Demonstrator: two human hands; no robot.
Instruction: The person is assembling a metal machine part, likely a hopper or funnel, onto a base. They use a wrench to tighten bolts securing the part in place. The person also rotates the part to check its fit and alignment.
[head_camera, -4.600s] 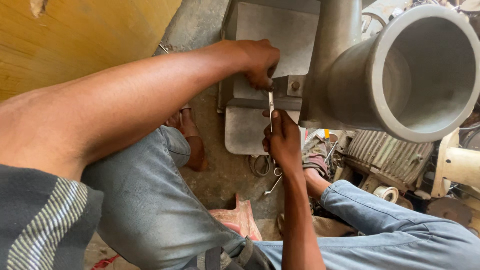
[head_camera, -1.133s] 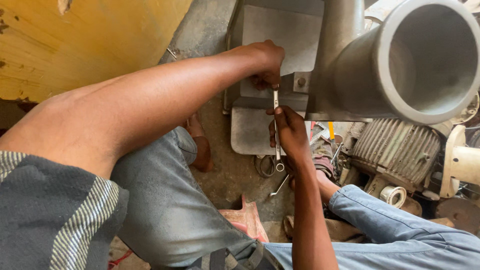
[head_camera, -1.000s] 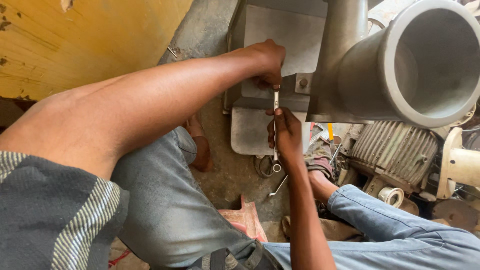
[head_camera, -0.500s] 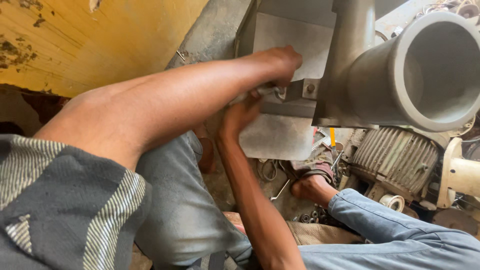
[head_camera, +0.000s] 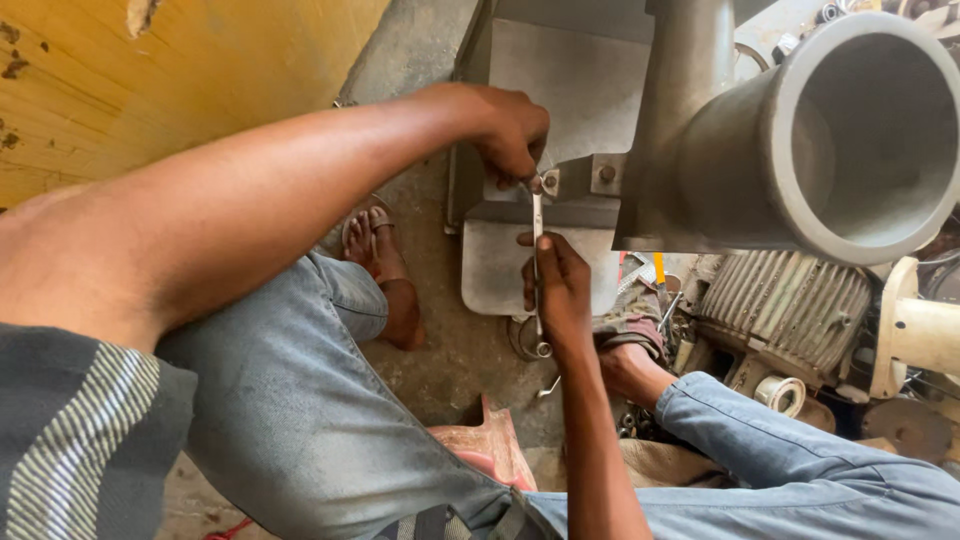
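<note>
Both hands (head_camera: 510, 130) (head_camera: 558, 290) on wrench (head_camera: 538, 262)

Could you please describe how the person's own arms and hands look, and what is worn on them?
Both arms are bare from shoulder to fingers. The left hand and right hand have no gloves, and no rings, watch or bracelet can be seen. At the left shoulder there is the edge of a dark grey sleeve with pale stripes. No markings or bandages are visible on either forearm.
</note>
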